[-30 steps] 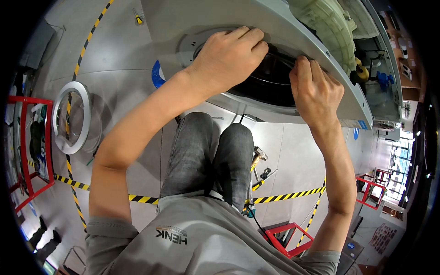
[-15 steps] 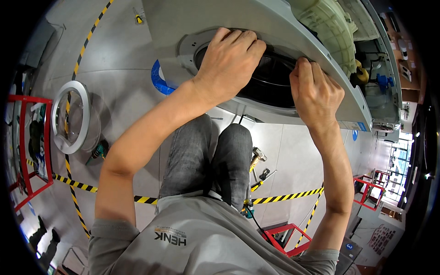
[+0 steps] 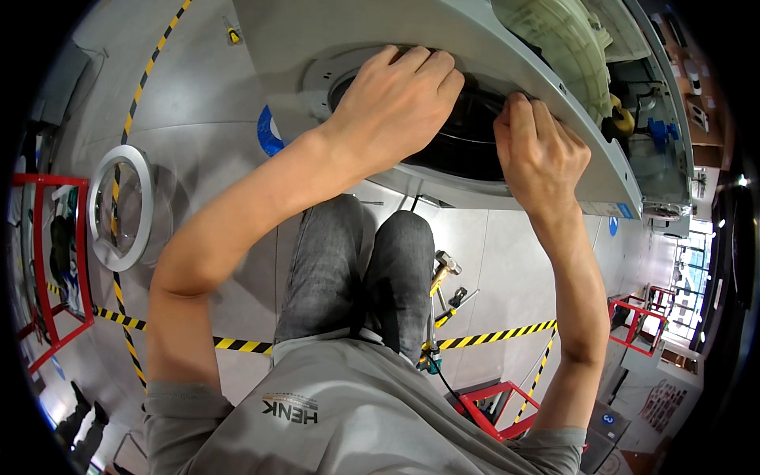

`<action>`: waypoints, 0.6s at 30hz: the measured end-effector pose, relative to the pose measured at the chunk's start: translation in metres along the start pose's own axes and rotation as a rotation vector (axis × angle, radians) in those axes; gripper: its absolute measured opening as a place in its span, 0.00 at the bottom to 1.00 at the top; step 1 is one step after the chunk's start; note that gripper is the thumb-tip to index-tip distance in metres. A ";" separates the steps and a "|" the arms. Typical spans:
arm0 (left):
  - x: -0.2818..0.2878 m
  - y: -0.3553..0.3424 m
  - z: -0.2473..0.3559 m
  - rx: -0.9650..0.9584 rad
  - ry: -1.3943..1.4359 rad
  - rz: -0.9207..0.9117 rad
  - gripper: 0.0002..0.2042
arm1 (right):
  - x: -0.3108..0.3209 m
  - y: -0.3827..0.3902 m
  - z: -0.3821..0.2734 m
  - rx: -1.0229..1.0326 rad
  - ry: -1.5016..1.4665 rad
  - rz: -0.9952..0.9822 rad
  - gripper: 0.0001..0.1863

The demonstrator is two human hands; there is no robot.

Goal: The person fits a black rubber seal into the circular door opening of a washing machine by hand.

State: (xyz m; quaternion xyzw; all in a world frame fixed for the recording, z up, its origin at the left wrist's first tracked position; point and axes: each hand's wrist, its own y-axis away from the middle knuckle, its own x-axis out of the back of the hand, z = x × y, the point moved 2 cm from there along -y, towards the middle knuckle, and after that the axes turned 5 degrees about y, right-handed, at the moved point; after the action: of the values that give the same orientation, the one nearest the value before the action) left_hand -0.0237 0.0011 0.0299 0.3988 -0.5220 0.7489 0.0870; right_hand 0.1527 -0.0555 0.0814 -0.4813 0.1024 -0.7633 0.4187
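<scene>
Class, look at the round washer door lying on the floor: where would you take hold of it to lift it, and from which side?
Grip the white outer ring of the round door at its rim, coming from above. It lies flat on the grey floor, so the ring faces up, while its glass centre gives the fingers no edge. This is a judgement.

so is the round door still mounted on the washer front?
No, the round door lies detached on the floor at the person's left, while both hands work at the open drum opening.

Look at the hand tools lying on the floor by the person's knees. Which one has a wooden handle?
The hammer, nearest the knee; the pliers beside it have yellow-and-black grips instead.
</scene>
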 end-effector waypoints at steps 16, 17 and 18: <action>-0.012 0.005 0.003 0.171 0.309 0.178 0.10 | -0.002 0.003 -0.002 0.000 0.102 0.031 0.06; -0.012 0.004 0.003 0.164 0.300 0.184 0.09 | -0.002 0.003 -0.002 0.000 0.100 0.031 0.06; -0.012 0.003 0.002 0.156 0.290 0.189 0.09 | -0.002 0.003 -0.002 0.000 0.098 0.031 0.06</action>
State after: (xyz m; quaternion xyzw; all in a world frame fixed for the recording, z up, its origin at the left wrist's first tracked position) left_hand -0.0164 0.0014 0.0200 0.2414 -0.4793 0.8417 0.0594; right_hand 0.1536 -0.0562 0.0772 -0.4418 0.1304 -0.7792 0.4251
